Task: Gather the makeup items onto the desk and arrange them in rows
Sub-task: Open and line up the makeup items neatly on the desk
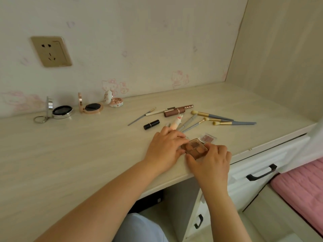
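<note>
Fingers (176, 137) of both hands curl around a flat, square brown eyeshadow palette (194, 147); left hand (165, 149) and right hand (212, 163) lie low on the smooth wooden desk (78, 154).

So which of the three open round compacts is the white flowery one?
The small compact farthest right, nearest the wall. Its lid is white and patterned; the other two are a silver one and a rose-gold one.

A wide bare stretch of the desk (73, 154) is left open on the left side and in front, so that a hand can be passed there freely. Along the wall the way is blocked by three open compacts (62, 111), and the middle is crowded by a black lipstick (151, 124), tubes and brushes (234, 122). The right side is closed by a side panel (283, 58).
</note>
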Action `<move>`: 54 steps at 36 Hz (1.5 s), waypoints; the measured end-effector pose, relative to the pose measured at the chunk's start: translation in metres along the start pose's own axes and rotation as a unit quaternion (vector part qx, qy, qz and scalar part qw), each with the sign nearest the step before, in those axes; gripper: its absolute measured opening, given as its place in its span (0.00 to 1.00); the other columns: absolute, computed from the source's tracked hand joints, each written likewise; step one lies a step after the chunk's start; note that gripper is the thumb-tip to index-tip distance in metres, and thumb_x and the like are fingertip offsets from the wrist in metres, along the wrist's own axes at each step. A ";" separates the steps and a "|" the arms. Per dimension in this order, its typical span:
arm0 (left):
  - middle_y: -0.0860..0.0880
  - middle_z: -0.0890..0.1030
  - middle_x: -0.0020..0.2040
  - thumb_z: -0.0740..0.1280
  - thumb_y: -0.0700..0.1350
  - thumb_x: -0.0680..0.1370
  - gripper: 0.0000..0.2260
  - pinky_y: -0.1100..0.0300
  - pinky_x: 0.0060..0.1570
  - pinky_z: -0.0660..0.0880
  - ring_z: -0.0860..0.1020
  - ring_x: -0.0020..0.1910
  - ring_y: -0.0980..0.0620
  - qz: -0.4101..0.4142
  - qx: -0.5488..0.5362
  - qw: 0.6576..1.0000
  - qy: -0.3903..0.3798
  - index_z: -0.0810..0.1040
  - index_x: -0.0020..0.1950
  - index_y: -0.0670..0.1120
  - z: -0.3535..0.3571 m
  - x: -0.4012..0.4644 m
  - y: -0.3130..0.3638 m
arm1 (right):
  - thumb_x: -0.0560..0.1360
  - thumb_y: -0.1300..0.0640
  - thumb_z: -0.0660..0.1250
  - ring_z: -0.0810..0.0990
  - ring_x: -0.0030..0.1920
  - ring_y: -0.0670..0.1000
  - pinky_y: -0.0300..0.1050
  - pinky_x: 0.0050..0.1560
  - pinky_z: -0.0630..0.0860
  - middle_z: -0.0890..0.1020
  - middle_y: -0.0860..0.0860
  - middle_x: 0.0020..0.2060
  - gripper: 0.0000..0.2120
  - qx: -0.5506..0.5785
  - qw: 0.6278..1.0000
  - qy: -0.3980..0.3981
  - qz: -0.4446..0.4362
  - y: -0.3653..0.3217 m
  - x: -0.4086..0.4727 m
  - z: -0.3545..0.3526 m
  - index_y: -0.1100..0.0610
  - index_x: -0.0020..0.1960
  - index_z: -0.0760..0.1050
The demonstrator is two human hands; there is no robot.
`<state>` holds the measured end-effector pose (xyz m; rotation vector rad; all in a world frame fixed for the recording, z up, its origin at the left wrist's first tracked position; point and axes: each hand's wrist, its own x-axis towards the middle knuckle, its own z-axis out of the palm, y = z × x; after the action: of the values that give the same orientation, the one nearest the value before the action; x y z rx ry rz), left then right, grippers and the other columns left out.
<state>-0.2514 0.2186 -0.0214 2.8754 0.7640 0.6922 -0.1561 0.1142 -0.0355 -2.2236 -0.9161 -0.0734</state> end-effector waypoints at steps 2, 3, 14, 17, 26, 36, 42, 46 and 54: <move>0.56 0.76 0.61 0.67 0.49 0.75 0.15 0.58 0.52 0.61 0.66 0.60 0.50 0.001 -0.008 1.000 0.005 0.77 0.62 0.53 0.000 -0.002 0.001 | 0.66 0.46 0.72 0.66 0.57 0.55 0.46 0.61 0.64 0.72 0.55 0.55 0.30 0.012 1.000 -0.011 0.007 -0.001 0.002 -0.003 0.61 0.61 0.71; 0.56 0.76 0.60 0.67 0.49 0.75 0.15 0.58 0.52 0.61 0.66 0.60 0.49 0.001 -0.011 1.000 0.008 0.77 0.62 0.53 0.000 -0.002 0.001 | 0.66 0.46 0.72 0.66 0.58 0.54 0.46 0.61 0.64 0.72 0.54 0.56 0.30 0.022 1.000 -0.017 0.010 -0.002 0.003 -0.005 0.60 0.62 0.70; 0.54 0.80 0.53 0.67 0.49 0.75 0.11 0.58 0.48 0.65 0.71 0.54 0.51 -0.017 -0.037 0.991 0.126 0.80 0.56 0.52 -0.031 -0.020 -0.010 | 0.67 0.46 0.73 0.75 0.50 0.46 0.36 0.46 0.70 0.76 0.48 0.53 0.25 0.190 0.981 -0.032 -0.027 -0.044 0.003 -0.016 0.51 0.61 0.72; 0.54 0.81 0.50 0.67 0.47 0.75 0.09 0.58 0.47 0.66 0.73 0.53 0.50 -0.065 -0.057 0.980 0.177 0.80 0.53 0.51 -0.049 -0.032 -0.027 | 0.66 0.47 0.73 0.77 0.45 0.43 0.32 0.38 0.69 0.78 0.46 0.47 0.22 0.280 0.957 -0.071 -0.027 -0.075 0.002 -0.003 0.48 0.57 0.71; 0.50 0.80 0.41 0.71 0.49 0.72 0.09 0.55 0.41 0.67 0.76 0.43 0.46 -0.175 0.021 0.945 0.275 0.81 0.50 0.47 -0.102 -0.093 -0.098 | 0.74 0.52 0.68 0.83 0.47 0.54 0.42 0.48 0.77 0.82 0.61 0.47 0.17 0.587 0.730 -0.339 0.092 -0.181 -0.010 0.062 0.64 0.55 0.75; 0.51 0.77 0.53 0.68 0.58 0.69 0.24 0.58 0.49 0.73 0.74 0.51 0.50 -0.199 0.001 0.946 0.255 0.77 0.62 0.49 -0.127 -0.152 -0.160 | 0.78 0.45 0.57 0.79 0.37 0.51 0.41 0.38 0.79 0.76 0.54 0.35 0.18 0.565 0.546 -0.592 0.177 -0.256 -0.036 0.121 0.60 0.42 0.74; 0.60 0.71 0.63 0.74 0.56 0.64 0.31 0.64 0.61 0.68 0.69 0.63 0.59 -0.218 -0.210 0.936 0.178 0.66 0.65 0.65 -0.120 -0.160 -0.169 | 0.78 0.49 0.55 0.81 0.41 0.55 0.46 0.41 0.78 0.80 0.56 0.40 0.17 0.520 0.531 -0.646 0.175 -0.253 -0.040 0.131 0.60 0.47 0.76; 0.60 0.74 0.60 0.71 0.61 0.63 0.29 0.69 0.55 0.70 0.72 0.59 0.64 -0.220 -0.271 0.922 0.165 0.68 0.62 0.66 -0.125 -0.160 -0.168 | 0.79 0.51 0.53 0.77 0.50 0.60 0.52 0.52 0.76 0.72 0.61 0.53 0.18 0.499 0.551 -0.644 0.181 -0.251 -0.038 0.129 0.63 0.60 0.71; 0.57 0.73 0.56 0.76 0.55 0.61 0.30 0.68 0.49 0.72 0.71 0.56 0.68 -0.248 -0.268 0.914 0.176 0.68 0.59 0.68 -0.120 -0.161 -0.163 | 0.80 0.51 0.52 0.83 0.42 0.58 0.50 0.41 0.80 0.80 0.59 0.50 0.17 0.501 0.586 -0.620 0.147 -0.247 -0.043 0.132 0.59 0.53 0.76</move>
<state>-0.5027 0.2783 -0.0112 1.9759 1.0827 1.1350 -0.3717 0.2941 0.0018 -0.9874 -0.7950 1.8713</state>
